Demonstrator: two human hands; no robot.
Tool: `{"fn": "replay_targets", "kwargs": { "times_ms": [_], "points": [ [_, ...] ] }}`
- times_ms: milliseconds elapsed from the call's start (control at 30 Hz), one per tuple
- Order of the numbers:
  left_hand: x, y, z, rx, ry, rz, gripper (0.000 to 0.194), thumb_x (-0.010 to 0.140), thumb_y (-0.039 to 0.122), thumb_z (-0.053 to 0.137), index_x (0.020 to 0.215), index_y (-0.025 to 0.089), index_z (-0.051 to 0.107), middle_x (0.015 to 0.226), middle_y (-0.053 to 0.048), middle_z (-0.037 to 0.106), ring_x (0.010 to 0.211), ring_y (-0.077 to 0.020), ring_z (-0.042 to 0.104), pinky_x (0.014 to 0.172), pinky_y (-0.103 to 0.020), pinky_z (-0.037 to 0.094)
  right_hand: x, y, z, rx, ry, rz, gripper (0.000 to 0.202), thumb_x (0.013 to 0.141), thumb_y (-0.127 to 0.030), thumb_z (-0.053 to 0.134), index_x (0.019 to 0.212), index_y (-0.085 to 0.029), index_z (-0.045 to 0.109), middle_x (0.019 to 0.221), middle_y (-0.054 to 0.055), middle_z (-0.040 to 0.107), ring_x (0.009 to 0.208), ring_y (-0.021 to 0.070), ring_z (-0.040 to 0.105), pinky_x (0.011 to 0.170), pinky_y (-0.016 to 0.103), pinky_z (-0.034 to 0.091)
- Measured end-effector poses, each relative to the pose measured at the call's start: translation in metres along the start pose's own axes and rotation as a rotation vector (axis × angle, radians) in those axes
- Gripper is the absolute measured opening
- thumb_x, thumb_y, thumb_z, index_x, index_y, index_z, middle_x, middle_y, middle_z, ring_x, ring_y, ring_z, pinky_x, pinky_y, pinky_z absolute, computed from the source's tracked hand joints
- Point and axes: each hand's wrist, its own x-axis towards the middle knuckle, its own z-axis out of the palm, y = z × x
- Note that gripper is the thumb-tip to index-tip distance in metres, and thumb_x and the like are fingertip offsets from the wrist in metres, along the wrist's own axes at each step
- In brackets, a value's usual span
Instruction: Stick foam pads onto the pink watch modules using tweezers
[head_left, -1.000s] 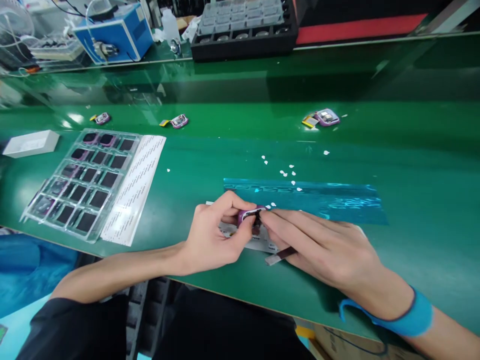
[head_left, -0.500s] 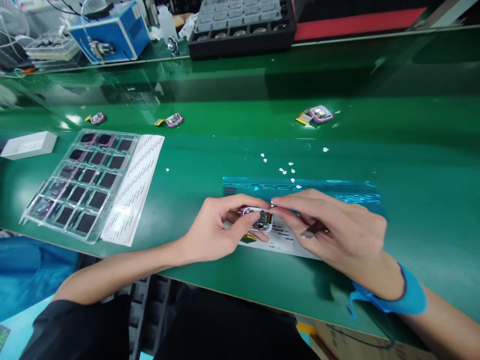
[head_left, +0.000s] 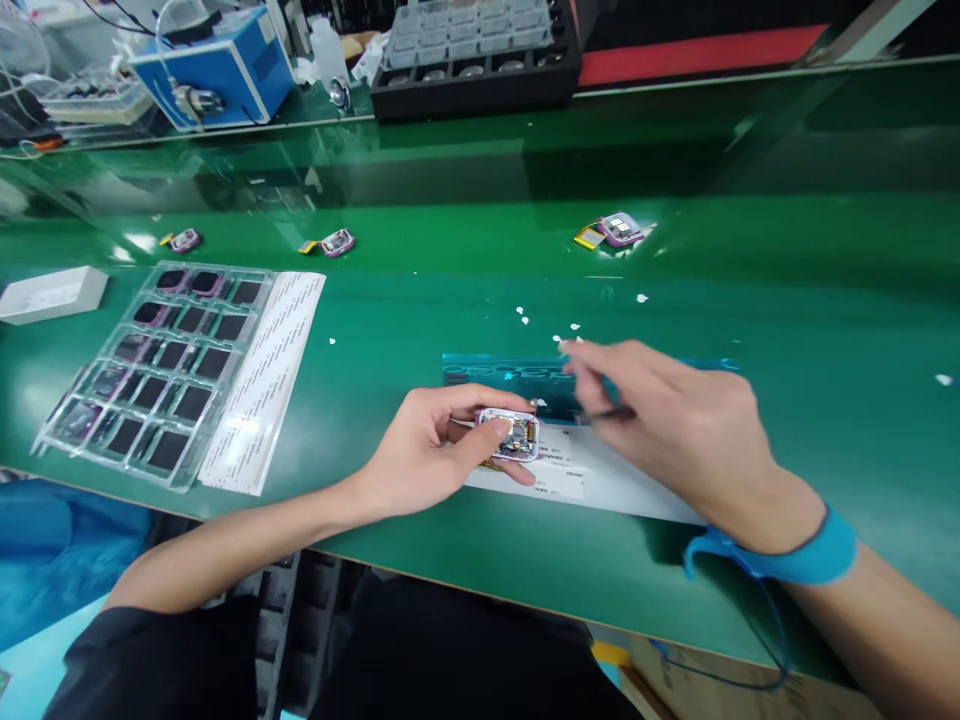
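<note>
My left hand (head_left: 442, 445) is closed around a small smartwatch case (head_left: 519, 432), its circuit board facing up under the thumb. A bit of yellow shows below the case between the fingers. A tiny white piece (head_left: 540, 403) sticks up by the case's upper right corner. My right hand (head_left: 660, 420), slightly blurred, is up and to the right of the case, apart from it. Thumb and forefinger come together near the white scraps (head_left: 575, 327) on the bench, and a slim dark tool (head_left: 604, 415) lies tucked under the curled fingers. Whether the fingertips pinch anything is unclear.
Under the hands lie a blue film (head_left: 480, 370) and a white printed sheet (head_left: 637, 480). Left stands a clear tray (head_left: 176, 480) of dark screens beside a label strip (head_left: 259, 400). Further cases (head_left: 621, 230) with yellow batteries lie behind. A blue strap (head_left: 810, 550) with cord circles my right wrist.
My right hand has left the watch case's edge and moved up and away toward the white scraps. My left hand keeps its hold on the case. The view has shifted slightly.
</note>
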Motion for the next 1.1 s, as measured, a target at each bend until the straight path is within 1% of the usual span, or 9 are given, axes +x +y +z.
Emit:
{"fn": "replay_targets", "kwargs": {
  "times_ms": [100, 200, 367, 433, 600, 733, 933, 1033, 1100],
  "points": [
    [0.0, 0.002, -0.001, -0.012, 0.018, 0.007, 0.018, 0.093, 0.023, 0.077, 0.107, 0.014, 0.073, 0.096, -0.005, 0.078, 0.071, -0.0206, 0.083, 0.068, -0.028, 0.069, 0.003, 0.005, -0.002, -0.088, 0.01, 0.018, 0.043, 0.101, -0.002, 0.056, 0.14, -0.018, 0.063, 0.102, 0.004, 0.082, 0.068, 0.0132, 0.072, 0.045, 0.026, 0.042],
    [0.002, 0.001, -0.001, -0.044, -0.001, -0.027, 0.016, 0.092, 0.02, 0.076, 0.105, 0.015, 0.068, 0.087, -0.001, 0.075, 0.069, -0.0189, 0.083, 0.066, -0.024, 0.066, 0.002, 0.001, -0.007, 0.027, -0.031, -0.102, 0.039, 0.104, -0.004, 0.057, 0.139, -0.02, 0.062, 0.111, 0.004, 0.081, 0.071, 0.0122, 0.074, 0.045, 0.026, 0.043],
    [0.002, 0.0, -0.001, -0.063, -0.048, -0.072, 0.018, 0.091, 0.016, 0.075, 0.105, 0.016, 0.063, 0.081, 0.002, 0.073, 0.069, -0.0174, 0.082, 0.064, -0.021, 0.064, -0.002, -0.005, -0.016, 0.12, -0.11, -0.236, 0.035, 0.108, -0.002, 0.047, 0.134, -0.021, 0.061, 0.107, 0.004, 0.081, 0.073, 0.0131, 0.075, 0.05, 0.026, 0.049],
    [0.002, -0.001, -0.001, -0.045, -0.029, -0.057, 0.017, 0.091, 0.016, 0.074, 0.104, 0.017, 0.062, 0.082, 0.001, 0.073, 0.069, -0.0176, 0.082, 0.064, -0.021, 0.064, -0.005, -0.004, -0.015, 0.134, -0.128, -0.241, 0.036, 0.108, -0.003, 0.048, 0.137, -0.02, 0.06, 0.108, 0.005, 0.081, 0.073, 0.0135, 0.075, 0.05, 0.026, 0.049],
    [0.003, -0.004, -0.001, -0.008, 0.01, -0.029, 0.02, 0.091, 0.021, 0.076, 0.102, 0.018, 0.061, 0.081, -0.001, 0.075, 0.069, -0.0217, 0.083, 0.061, -0.024, 0.065, -0.013, -0.007, -0.007, 0.194, -0.045, -0.183, 0.044, 0.107, -0.007, 0.052, 0.148, -0.021, 0.06, 0.112, 0.006, 0.08, 0.075, 0.0162, 0.073, 0.05, 0.03, 0.048],
    [0.001, -0.007, 0.003, 0.029, 0.048, -0.022, 0.019, 0.09, 0.023, 0.076, 0.101, 0.018, 0.061, 0.082, -0.002, 0.075, 0.068, -0.0219, 0.083, 0.059, -0.024, 0.066, -0.006, -0.02, -0.01, 0.142, -0.122, -0.232, 0.04, 0.105, -0.003, 0.048, 0.141, -0.015, 0.061, 0.109, 0.007, 0.079, 0.075, 0.0159, 0.072, 0.051, 0.029, 0.049],
    [-0.006, -0.012, 0.011, 0.198, 0.158, 0.149, 0.013, 0.09, 0.021, 0.072, 0.094, 0.019, 0.06, 0.082, -0.004, 0.08, 0.068, -0.0192, 0.082, 0.059, -0.021, 0.065, 0.002, -0.034, -0.018, -0.021, -0.104, -0.279, 0.027, 0.106, -0.004, 0.049, 0.129, -0.004, 0.063, 0.099, 0.012, 0.079, 0.067, 0.0161, 0.069, 0.05, 0.03, 0.049],
    [-0.008, -0.017, 0.013, 0.278, 0.206, 0.259, 0.012, 0.092, 0.02, 0.072, 0.092, 0.019, 0.06, 0.074, -0.003, 0.078, 0.062, -0.0168, 0.079, 0.059, -0.022, 0.064, 0.001, -0.038, -0.019, 0.001, -0.081, -0.261, 0.032, 0.106, -0.004, 0.047, 0.134, -0.009, 0.063, 0.097, 0.009, 0.08, 0.063, 0.0154, 0.068, 0.05, 0.03, 0.049],
    [-0.009, -0.019, 0.013, 0.305, 0.224, 0.309, 0.01, 0.093, 0.021, 0.07, 0.091, 0.019, 0.06, 0.068, -0.001, 0.077, 0.056, -0.0146, 0.076, 0.054, -0.02, 0.061, 0.0, -0.04, -0.018, 0.146, -0.098, -0.18, 0.037, 0.105, -0.004, 0.048, 0.138, -0.014, 0.062, 0.092, 0.004, 0.08, 0.059, 0.0128, 0.067, 0.047, 0.027, 0.048]
  ]
}}
